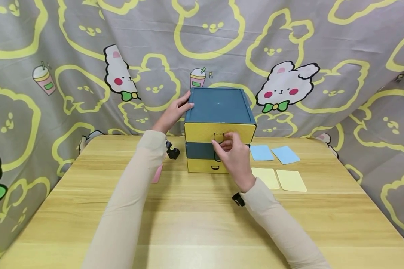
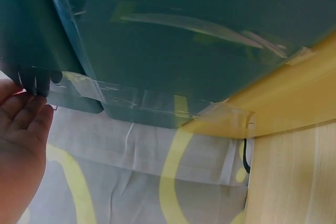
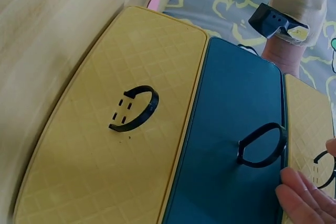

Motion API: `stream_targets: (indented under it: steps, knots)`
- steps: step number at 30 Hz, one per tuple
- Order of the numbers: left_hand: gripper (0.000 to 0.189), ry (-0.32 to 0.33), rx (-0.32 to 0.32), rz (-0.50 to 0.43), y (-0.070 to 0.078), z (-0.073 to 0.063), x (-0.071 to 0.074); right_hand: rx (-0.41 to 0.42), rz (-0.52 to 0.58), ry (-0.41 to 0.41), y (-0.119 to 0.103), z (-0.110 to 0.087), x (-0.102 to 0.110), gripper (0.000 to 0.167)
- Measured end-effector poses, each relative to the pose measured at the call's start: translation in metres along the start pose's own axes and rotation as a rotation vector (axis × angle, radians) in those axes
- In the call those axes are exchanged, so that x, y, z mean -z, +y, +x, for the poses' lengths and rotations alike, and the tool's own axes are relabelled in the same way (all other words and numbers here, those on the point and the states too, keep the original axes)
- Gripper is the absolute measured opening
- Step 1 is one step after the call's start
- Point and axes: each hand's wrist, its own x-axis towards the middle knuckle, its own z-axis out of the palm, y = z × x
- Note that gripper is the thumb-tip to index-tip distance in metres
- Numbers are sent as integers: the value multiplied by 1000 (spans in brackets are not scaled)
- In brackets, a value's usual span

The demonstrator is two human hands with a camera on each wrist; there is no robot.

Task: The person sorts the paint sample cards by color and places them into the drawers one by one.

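Observation:
A small drawer cabinet [image 1: 219, 104] stands at the back of the table, with a dark blue top and three drawers. Yellow fronts mark the top drawer [image 1: 198, 132] and bottom drawer [image 1: 202, 166]; the middle drawer [image 3: 226, 103] is blue. All three look closed, each with a dark loop handle. My left hand [image 1: 175, 111] rests on the cabinet's upper left edge, fingers fairly straight. At the top drawer, my right hand [image 1: 235, 157] has thumb and bent fingers apart, on either side of the top handle [image 1: 219, 137]. A slight gap shows around that handle in the right wrist view.
Right of the cabinet lie two blue cards [image 1: 285, 155] and two pale yellow cards [image 1: 291, 181]. A pink card [image 1: 157, 174] is partly hidden behind my left forearm. A patterned curtain [image 1: 155, 30] hangs behind the wooden table [image 1: 195, 224].

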Motion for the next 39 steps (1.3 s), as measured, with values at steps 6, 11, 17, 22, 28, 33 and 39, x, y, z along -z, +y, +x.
stream_targets:
  steps: [6,11,17,22,28,33,39]
  knots:
    - [66,4,-10,-17,-1,0,0,40,69,29,3,0,1,27]
    - [67,5,-2,-29,-4,0,0,74,109,48,6,0,3,20]
    - [66,10,-14,-40,-5,0,-2,111,119,45,7,-1,8,15]
    - [66,13,-19,-35,-4,1,-1,152,132,27,4,-6,16,15]
    - [66,18,-14,-35,-4,0,-1,184,145,1,-6,-18,27,18]
    - [65,21,-22,-40,-5,0,-2,230,118,-27,-13,-29,38,20]
    - [65,29,-18,-43,-4,-1,-2,303,71,-29,-15,-39,47,20]
